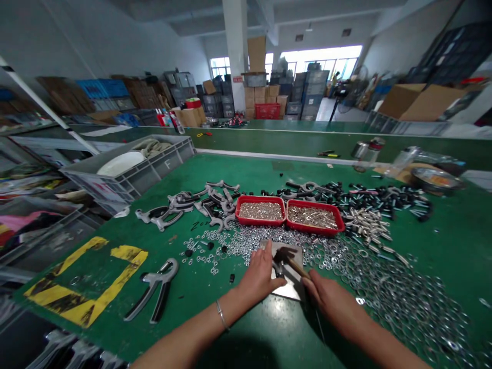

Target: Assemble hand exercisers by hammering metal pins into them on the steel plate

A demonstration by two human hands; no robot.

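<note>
My right hand (pixel 326 295) is wrapped round the wooden handle of a hammer (pixel 295 265), whose dark, blurred head is over a metal plate (pixel 288 290). At the plate's left side, my left hand (pixel 262 271) has its fingers bent over a small dark and metallic part (pixel 277 268), which is partly hidden by the fingers and the hammer. Behind the plate stand two red trays, the left one (pixel 237 211) with tiny metal pieces and the right one (pixel 340 220) with small pins. A clamp-like tool (pixel 156 287) lies to the left of my left arm.
Loose washers (pixel 407 292) spread right of the plate, with small nuts (pixel 219 246) behind. Grey-black tool parts (pixel 215 202) and black-headed bolts (pixel 384 197) are piled further back. A grey crate (pixel 154 171) stands at the left edge. Yellow tape (pixel 86 310) marks the table's front left.
</note>
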